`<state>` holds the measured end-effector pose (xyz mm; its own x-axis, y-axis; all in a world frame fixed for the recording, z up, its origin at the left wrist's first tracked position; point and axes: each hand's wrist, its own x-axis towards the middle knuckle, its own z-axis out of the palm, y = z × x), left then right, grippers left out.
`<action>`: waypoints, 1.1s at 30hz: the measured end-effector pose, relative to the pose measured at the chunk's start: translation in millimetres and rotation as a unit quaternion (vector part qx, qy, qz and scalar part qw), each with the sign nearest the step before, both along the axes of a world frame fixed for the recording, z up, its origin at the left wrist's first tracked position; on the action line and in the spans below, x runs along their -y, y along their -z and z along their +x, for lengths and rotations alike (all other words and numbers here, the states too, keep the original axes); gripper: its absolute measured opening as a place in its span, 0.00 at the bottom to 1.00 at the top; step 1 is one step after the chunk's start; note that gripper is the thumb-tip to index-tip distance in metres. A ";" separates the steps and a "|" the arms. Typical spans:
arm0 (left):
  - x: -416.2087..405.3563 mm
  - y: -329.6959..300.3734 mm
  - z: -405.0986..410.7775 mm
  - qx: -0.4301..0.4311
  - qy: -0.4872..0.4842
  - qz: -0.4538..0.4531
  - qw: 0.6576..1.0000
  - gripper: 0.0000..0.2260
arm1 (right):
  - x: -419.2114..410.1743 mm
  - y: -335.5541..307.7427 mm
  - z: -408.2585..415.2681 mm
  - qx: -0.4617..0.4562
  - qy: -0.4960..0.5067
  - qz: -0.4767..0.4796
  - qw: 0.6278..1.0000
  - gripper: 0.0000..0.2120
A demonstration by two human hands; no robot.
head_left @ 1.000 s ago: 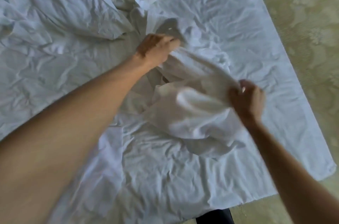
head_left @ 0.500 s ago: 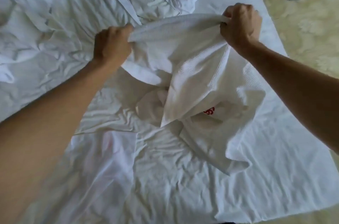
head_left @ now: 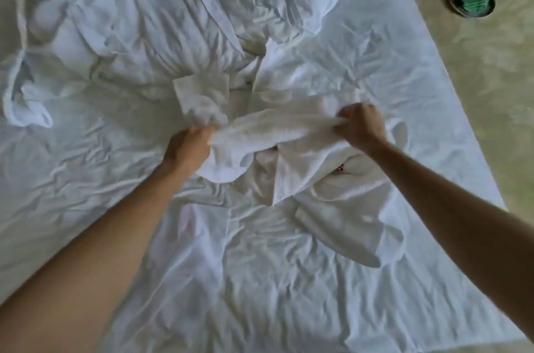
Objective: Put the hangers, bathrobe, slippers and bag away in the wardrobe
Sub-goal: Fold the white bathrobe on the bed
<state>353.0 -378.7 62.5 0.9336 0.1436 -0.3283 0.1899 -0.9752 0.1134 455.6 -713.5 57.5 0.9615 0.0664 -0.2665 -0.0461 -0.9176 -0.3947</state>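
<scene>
White waffle-weave bathrobe (head_left: 291,133) now lower than half a second ago, bunched over the rumpled white bed sheet (head_left: 289,280). Gripped at both ends, fingers curled: left hand (head_left: 187,147), right hand (head_left: 361,124). Round bin (head_left: 472,0) on floor.

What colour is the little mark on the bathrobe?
Red, on the white waffle-textured bathrobe; the small embroidered mark shows best in the head view.

Bed (head_left: 289,280) with rumpled white sheet, white bathrobe (head_left: 332,179) crumpled at centre, bunched duvet (head_left: 144,34) behind
</scene>
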 end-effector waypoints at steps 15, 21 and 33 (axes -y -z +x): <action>-5.2 62.4 -90.4 0.135 -0.169 -0.123 0.969 0.18 | -9.4 5.2 -36.9 -0.001 -0.017 0.102 0.995 0.09; -68.2 43.5 -44.8 0.140 -0.284 -0.061 0.947 0.14 | -112.1 10.3 22.3 0.037 -0.033 0.127 0.991 0.14; 57.3 70.8 -109.3 0.218 -0.054 -0.148 0.963 0.19 | -76.4 40.5 -53.5 -0.039 -0.115 0.072 0.990 0.11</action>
<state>243.6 -436.1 -8.3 0.9768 0.2084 0.0496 0.1604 -0.8651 0.4753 402.2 -637.1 17.1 0.8937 0.3236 -0.3108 0.1222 -0.8420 -0.5255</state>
